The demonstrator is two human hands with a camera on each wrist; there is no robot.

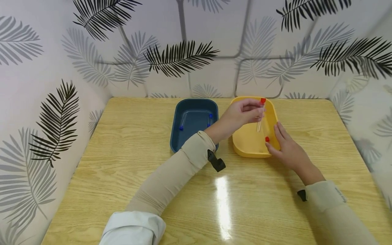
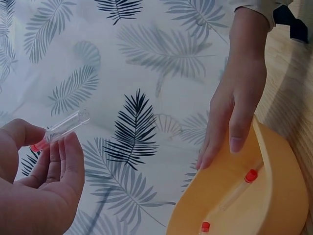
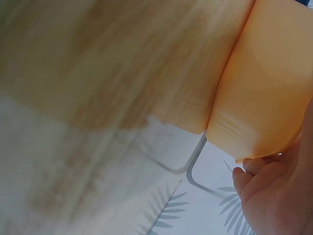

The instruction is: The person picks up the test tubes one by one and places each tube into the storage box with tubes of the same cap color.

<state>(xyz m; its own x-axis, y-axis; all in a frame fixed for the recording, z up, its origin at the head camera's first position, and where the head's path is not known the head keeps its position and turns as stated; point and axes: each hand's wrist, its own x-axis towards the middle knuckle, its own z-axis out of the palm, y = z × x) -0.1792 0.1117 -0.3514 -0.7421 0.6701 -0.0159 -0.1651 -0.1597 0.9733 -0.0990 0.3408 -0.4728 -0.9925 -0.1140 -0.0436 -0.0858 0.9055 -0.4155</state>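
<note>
My left hand (image 1: 237, 117) pinches a clear tube with a red cap (image 1: 259, 123) above the yellow tray (image 1: 249, 153). In the left wrist view the thumb and fingertips of that hand hold the tube (image 2: 68, 126) near its capped end. My right hand (image 1: 289, 149) holds the right rim of the tray, thumb on the inner side; in the right wrist view its fingertips bend at the tray's edge. Inside the tray lie red-capped tubes (image 2: 240, 188), two of them showing in the left wrist view.
To the left of the yellow tray stands a dark blue tray (image 1: 173, 136) holding blue-capped tubes (image 1: 182, 121); my left forearm covers its near right corner. Both trays are on a wood-grain table (image 1: 251, 197), with a leaf-patterned wall covering (image 1: 202, 81) behind it.
</note>
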